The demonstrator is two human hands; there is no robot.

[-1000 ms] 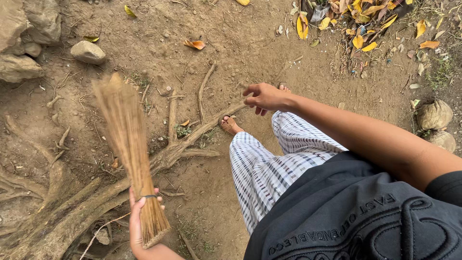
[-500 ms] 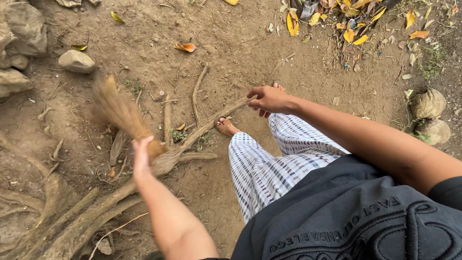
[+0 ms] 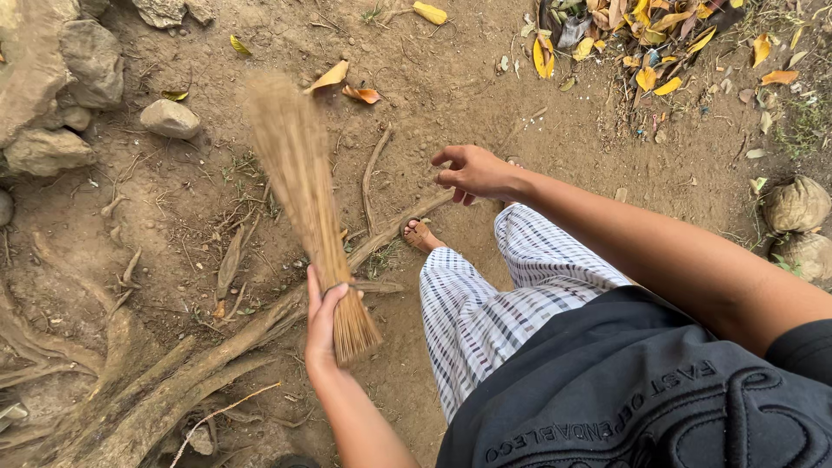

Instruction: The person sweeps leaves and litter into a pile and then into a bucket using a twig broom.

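My left hand [image 3: 322, 319] grips a bundle broom of thin brown sticks [image 3: 308, 195] near its bound end, with the bristle tips blurred and pointing up toward fallen orange leaves [image 3: 347, 82] on the bare dirt. My right hand [image 3: 472, 173] hangs free in front of me, fingers loosely curled and apart, holding nothing. Below it are my checked trousers [image 3: 494, 295] and a sandalled foot [image 3: 422, 234] standing on the soil beside a tree root [image 3: 225, 342].
Grey stones [image 3: 61, 87] lie at the upper left. A pile of yellow and brown leaves [image 3: 641, 43] sits at the top right, with two rounded husks [image 3: 796, 217] at the right edge. Thick roots spread across the lower left ground.
The broom swung from the left, low near the roots, over to the centre and upward. My left hand moved right with it. The right hand stayed nearly still.
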